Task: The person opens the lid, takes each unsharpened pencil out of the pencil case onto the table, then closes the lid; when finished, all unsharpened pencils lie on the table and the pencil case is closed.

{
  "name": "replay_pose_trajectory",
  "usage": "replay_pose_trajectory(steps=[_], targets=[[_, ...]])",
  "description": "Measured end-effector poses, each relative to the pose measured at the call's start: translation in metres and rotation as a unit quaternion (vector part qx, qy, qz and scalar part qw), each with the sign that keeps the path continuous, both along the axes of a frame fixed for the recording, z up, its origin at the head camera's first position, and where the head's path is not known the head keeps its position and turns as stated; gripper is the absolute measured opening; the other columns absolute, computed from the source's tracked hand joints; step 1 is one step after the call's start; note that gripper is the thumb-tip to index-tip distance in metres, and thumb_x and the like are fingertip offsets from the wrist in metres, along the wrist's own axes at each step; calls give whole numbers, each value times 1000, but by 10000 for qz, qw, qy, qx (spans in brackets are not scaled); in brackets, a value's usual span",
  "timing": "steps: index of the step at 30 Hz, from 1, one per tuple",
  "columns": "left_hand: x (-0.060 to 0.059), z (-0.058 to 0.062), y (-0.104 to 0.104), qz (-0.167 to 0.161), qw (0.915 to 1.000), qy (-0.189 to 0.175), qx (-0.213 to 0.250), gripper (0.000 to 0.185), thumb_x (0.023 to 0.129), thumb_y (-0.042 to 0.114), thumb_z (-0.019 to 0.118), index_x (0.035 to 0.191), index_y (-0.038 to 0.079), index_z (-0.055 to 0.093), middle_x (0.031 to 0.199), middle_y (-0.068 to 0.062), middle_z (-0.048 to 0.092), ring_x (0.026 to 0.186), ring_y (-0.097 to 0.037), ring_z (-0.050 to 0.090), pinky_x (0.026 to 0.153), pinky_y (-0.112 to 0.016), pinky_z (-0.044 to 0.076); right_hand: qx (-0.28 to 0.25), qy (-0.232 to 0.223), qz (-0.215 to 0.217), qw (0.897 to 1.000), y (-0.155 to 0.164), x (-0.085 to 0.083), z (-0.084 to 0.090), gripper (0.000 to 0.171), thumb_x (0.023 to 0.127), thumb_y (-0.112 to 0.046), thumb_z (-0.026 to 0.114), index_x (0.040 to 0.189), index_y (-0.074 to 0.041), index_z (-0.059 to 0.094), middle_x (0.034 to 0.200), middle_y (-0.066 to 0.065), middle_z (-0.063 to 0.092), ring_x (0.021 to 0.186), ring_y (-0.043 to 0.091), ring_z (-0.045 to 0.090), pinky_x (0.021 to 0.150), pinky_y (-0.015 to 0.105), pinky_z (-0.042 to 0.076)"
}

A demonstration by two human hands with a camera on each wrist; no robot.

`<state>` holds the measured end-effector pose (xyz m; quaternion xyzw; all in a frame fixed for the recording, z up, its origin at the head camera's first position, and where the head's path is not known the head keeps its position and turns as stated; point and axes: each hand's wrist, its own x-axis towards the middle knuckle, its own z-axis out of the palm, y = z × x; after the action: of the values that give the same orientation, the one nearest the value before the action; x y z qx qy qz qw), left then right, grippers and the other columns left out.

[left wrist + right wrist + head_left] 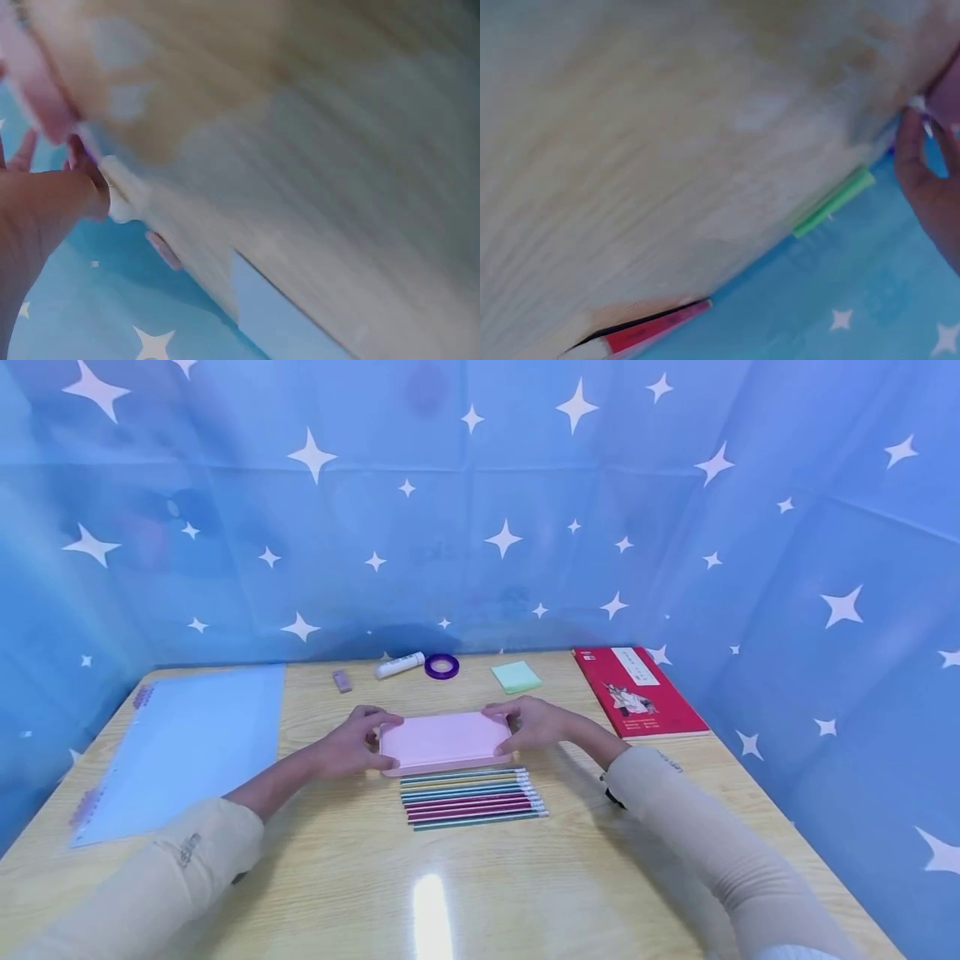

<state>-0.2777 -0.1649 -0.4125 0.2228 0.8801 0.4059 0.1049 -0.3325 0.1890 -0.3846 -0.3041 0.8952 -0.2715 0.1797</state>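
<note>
A flat pink rectangular case [446, 739] is between my two hands near the middle of the table. My left hand [348, 745] grips its left end, with the thumb at the near corner and fingers at the far corner. At the opposite end, my right hand [534, 724] pinches the case the same way. The left wrist view catches the case [41, 82] edge-on beside the left hand [45, 199]; only a corner of it shows by the right hand [934, 187] in the right wrist view. Just nearer me, several pencils [472, 799] lie side by side.
Behind the case are a small purple eraser-like block [342, 681], a white glue stick [399, 666], a purple tape roll [442, 676] and green sticky notes [516, 677]. A red book [637, 693] lies right, a pale blue sheet [202, 743] left. A starry blue curtain [450, 527] borders the table.
</note>
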Motion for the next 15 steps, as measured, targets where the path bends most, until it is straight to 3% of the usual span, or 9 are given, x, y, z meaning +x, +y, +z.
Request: replay_pose_trajectory(steps=[2, 5, 9, 15], targets=[[2, 7, 5, 139, 9998, 142, 34, 82, 82, 28, 81, 151, 8, 40, 150, -23, 28, 122, -41, 47, 95, -49, 49, -169, 175, -108, 9996, 1, 1, 4, 76, 85, -33, 79, 150, -11, 45, 154, 8, 42, 130, 34, 48, 103, 49, 45], [5, 19, 11, 594, 9972, 359, 294, 93, 81, 28, 82, 156, 12, 30, 155, -21, 27, 130, -44, 42, 96, -55, 48, -741, 560, -419, 9948, -1, 5, 10, 79, 88, -34, 76, 153, -12, 38, 154, 9, 40, 131, 38, 46, 100, 54, 46], [11, 33, 17, 1086, 9897, 627, 690, 98, 83, 33, 82, 159, 22, 21, 160, -13, 24, 132, -38, 44, 93, -55, 50, -1574, 1156, -833, 9772, -9, 17, 17, 80, 91, -33, 73, 156, -16, 29, 157, 8, 36, 128, 35, 49, 93, 55, 50], [27, 52, 29, 1194, 9808, 1087, 1089, 97, 81, 42, 82, 158, 24, 27, 161, -8, 25, 131, -34, 48, 88, -54, 54, -2390, 1714, -1078, 9497, -26, 43, 31, 75, 94, -26, 70, 157, -18, 30, 158, 8, 34, 130, 32, 49, 96, 57, 48]])
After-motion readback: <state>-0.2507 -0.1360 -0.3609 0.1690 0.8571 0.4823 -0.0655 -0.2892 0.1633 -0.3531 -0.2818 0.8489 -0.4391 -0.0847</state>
